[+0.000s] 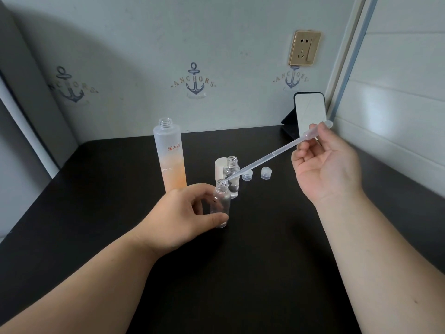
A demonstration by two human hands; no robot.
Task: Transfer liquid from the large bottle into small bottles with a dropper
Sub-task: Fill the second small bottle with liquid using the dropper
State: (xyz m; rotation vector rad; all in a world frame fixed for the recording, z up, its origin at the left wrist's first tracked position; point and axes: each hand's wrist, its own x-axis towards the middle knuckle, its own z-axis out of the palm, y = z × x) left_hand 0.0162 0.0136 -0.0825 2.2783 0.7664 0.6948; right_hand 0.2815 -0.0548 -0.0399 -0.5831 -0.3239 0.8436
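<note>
Here fingers (218,216) clasp small bottle (220,203).

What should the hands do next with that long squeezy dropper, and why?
Probably squeeze the bulb gently. The right hand holds the dropper with its tip at the open mouth of the small bottle, which the left hand steadies on the table. That bottle looks nearly empty.

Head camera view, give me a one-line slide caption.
Left hand steadies a small bottle while right hand aims a dropper into its mouth.
</note>
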